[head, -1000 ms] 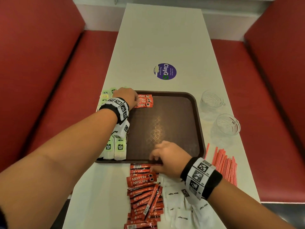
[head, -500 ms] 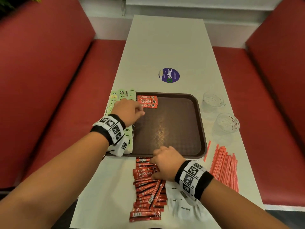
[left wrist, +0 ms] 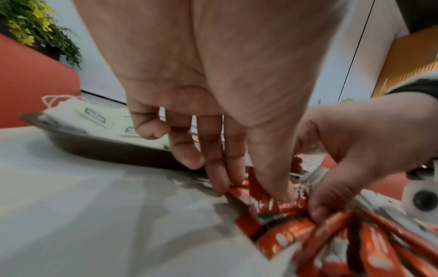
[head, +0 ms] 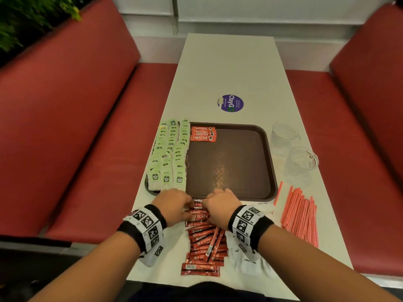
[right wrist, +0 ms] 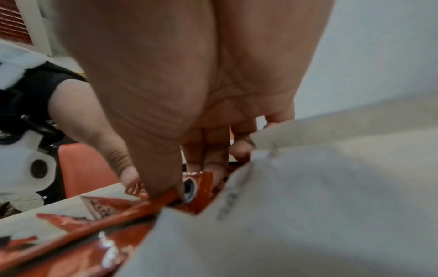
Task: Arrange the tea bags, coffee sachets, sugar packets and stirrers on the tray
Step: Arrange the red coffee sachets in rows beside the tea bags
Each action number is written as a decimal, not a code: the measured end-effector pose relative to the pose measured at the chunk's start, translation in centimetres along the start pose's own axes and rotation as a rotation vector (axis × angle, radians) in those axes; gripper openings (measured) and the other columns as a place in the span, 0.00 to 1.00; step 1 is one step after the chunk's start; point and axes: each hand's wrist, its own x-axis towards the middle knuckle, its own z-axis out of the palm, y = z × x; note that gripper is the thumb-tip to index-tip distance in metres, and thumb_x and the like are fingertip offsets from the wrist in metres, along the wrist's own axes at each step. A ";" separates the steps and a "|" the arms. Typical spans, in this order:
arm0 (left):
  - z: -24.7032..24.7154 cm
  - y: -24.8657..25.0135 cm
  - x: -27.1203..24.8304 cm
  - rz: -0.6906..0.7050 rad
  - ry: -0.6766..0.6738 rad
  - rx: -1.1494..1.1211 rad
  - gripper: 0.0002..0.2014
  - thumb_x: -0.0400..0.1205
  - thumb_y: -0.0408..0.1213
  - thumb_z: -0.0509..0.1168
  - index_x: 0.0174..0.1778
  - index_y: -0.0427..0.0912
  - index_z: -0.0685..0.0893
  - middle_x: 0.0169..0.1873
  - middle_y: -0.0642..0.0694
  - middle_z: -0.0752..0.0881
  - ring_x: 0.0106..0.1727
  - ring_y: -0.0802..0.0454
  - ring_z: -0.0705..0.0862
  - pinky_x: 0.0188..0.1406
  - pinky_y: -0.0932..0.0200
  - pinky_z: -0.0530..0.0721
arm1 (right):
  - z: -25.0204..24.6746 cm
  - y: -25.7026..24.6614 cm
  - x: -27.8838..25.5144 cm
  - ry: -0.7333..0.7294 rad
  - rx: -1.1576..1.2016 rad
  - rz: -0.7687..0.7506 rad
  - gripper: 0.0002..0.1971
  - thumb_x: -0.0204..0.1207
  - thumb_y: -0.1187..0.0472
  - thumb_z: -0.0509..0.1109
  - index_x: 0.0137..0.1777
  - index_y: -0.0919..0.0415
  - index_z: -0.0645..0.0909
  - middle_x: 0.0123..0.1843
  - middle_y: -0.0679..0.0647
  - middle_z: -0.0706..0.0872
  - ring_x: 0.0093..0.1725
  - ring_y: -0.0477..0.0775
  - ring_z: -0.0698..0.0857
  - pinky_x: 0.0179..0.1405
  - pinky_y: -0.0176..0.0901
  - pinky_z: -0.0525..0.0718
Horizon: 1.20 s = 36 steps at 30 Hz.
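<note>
A brown tray (head: 257,131) holds rows of green tea bags (head: 169,153) along its left side and three red coffee sachets (head: 203,134) at its far left corner. A pile of red coffee sachets (head: 205,243) lies on the table in front of the tray. My left hand (head: 189,209) and right hand (head: 206,206) meet at the pile's far end. The left thumb and fingers (left wrist: 222,184) pinch a coffee sachet (left wrist: 258,201). The right thumb and fingers (right wrist: 214,168) pinch a sachet (right wrist: 199,189). White sugar packets (head: 250,260) lie under my right wrist. Red stirrers (head: 302,216) lie at the right.
Two clear glass cups (head: 283,134) (head: 302,160) stand right of the tray. A round purple sticker (head: 230,103) is on the white table (head: 229,68) beyond it. Red bench seats (head: 91,138) run along both sides. The table's near edge is just behind the pile.
My left hand has come back from the sachets at the tray's far left corner to the pile in front of the tray. The right hand stayed at the pile.
</note>
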 end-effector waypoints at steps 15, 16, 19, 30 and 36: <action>-0.7 0.2 -0.6 0.085 0.187 -0.155 0.08 0.78 0.52 0.73 0.48 0.55 0.87 0.43 0.58 0.85 0.46 0.57 0.81 0.48 0.55 0.80 | -1.1 -0.2 0.0 -0.002 0.088 -0.017 0.10 0.84 0.58 0.61 0.62 0.54 0.77 0.59 0.56 0.86 0.62 0.60 0.80 0.62 0.56 0.77; -1.0 0.2 -0.6 0.055 0.206 -0.184 0.08 0.77 0.53 0.74 0.47 0.56 0.87 0.42 0.58 0.85 0.45 0.59 0.82 0.47 0.56 0.80 | -1.3 0.0 -0.1 0.004 0.110 -0.005 0.07 0.84 0.61 0.61 0.59 0.53 0.76 0.55 0.56 0.86 0.58 0.61 0.82 0.57 0.54 0.77; -1.1 0.2 -0.6 -0.031 0.159 -0.125 0.10 0.77 0.54 0.73 0.49 0.56 0.87 0.43 0.58 0.87 0.46 0.58 0.84 0.47 0.57 0.82 | -1.8 1.1 -0.3 0.014 0.248 0.056 0.05 0.85 0.61 0.60 0.51 0.49 0.70 0.46 0.54 0.84 0.45 0.60 0.84 0.45 0.49 0.79; 1.3 1.3 -0.2 0.018 -0.041 0.083 0.10 0.76 0.52 0.73 0.50 0.55 0.86 0.45 0.54 0.86 0.47 0.52 0.84 0.44 0.58 0.80 | -1.6 3.2 -1.2 0.100 0.451 0.129 0.14 0.88 0.49 0.58 0.49 0.56 0.80 0.44 0.54 0.86 0.44 0.56 0.85 0.46 0.49 0.83; -0.8 0.6 -0.7 0.098 -0.008 -0.060 0.03 0.75 0.43 0.70 0.38 0.51 0.82 0.37 0.56 0.83 0.41 0.56 0.81 0.42 0.59 0.80 | -1.6 3.3 -1.0 0.141 0.568 0.102 0.09 0.88 0.56 0.60 0.47 0.53 0.78 0.46 0.53 0.87 0.46 0.56 0.85 0.48 0.49 0.83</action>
